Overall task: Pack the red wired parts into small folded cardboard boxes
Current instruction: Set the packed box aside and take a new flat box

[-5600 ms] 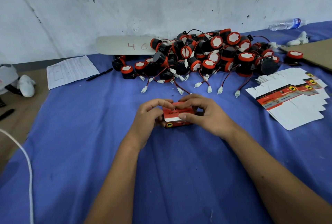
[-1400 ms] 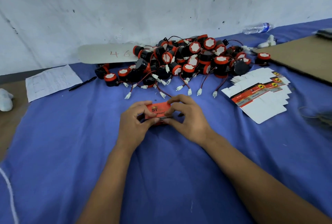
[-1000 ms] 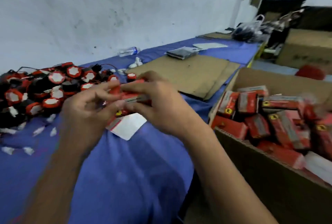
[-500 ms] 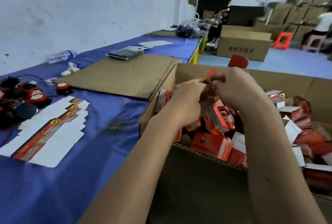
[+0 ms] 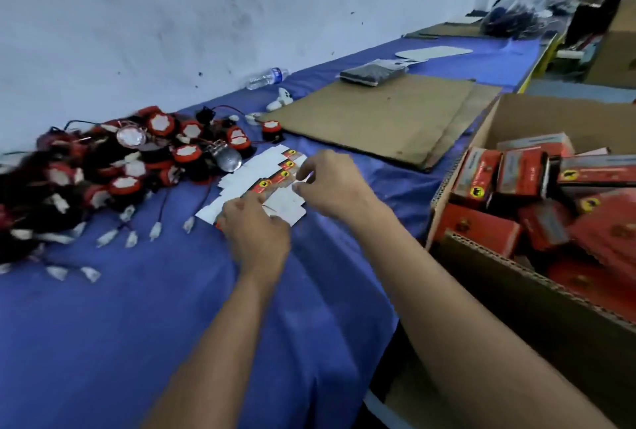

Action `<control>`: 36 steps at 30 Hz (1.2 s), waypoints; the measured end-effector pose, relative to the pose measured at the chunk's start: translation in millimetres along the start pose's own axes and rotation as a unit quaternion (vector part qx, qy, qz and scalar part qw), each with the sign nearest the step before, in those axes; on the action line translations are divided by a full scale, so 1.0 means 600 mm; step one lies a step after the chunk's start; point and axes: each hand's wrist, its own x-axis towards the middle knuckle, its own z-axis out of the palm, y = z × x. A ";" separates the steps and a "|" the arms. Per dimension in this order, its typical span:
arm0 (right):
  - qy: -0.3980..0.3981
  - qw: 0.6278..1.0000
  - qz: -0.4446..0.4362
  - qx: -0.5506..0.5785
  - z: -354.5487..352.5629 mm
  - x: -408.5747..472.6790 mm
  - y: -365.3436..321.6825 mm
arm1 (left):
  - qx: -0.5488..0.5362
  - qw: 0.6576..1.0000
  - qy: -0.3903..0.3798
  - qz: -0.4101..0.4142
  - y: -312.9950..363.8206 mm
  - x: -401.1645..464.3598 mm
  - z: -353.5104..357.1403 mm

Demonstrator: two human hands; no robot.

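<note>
A heap of red and black wired parts point(image 5: 137, 160) with white plugs lies on the blue cloth at the left. Just right of it is a fanned stack of flat box blanks point(image 5: 256, 167), white with red printed strips. My left hand point(image 5: 256, 227) rests its fingertips on the stack's near end. My right hand point(image 5: 332, 184) is at the stack's right edge, thumb and forefinger pinching the top blank. Motion blur hides finer finger detail.
A large open carton point(image 5: 495, 256) with several packed red boxes point(image 5: 519, 172) stands off the table's right edge. Brown cardboard sheets point(image 5: 378, 119) lie behind the blanks. A water bottle point(image 5: 266, 77) and a dark packet point(image 5: 371, 72) sit farther back.
The folded red box held in both hands was carried right over the carton and is gone from my hands. Both hands have swung back left to the flat blanks.
</note>
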 end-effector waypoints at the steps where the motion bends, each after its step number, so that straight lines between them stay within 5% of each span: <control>1: -0.021 1.000 -0.011 -0.015 0.034 0.020 -0.001 | -0.021 0.999 0.021 -0.037 -0.012 0.004 -0.004; 7: -0.124 0.988 -0.041 -0.086 0.186 0.062 -0.014 | -0.229 0.934 0.130 -0.243 -0.040 0.053 -0.022; 16: -0.007 0.997 -0.039 -0.059 0.189 0.054 -0.029 | -0.255 0.933 0.139 -0.211 -0.048 0.055 -0.029; 23: -0.052 0.997 0.014 -0.051 0.178 0.057 -0.030 | -0.276 0.932 0.060 -0.227 -0.059 0.067 -0.052; 29: 0.048 0.999 0.001 -0.008 0.163 0.053 -0.023 | -0.347 0.902 0.121 -0.225 -0.037 0.061 -0.040; 33: 0.006 0.987 -0.044 0.154 0.147 0.039 -0.046 | -0.563 0.808 -0.031 -0.169 -0.036 0.058 -0.068; 36: -0.116 0.931 -0.102 0.331 0.137 0.011 -0.087 | -0.606 0.773 -0.170 -0.086 -0.075 0.049 -0.125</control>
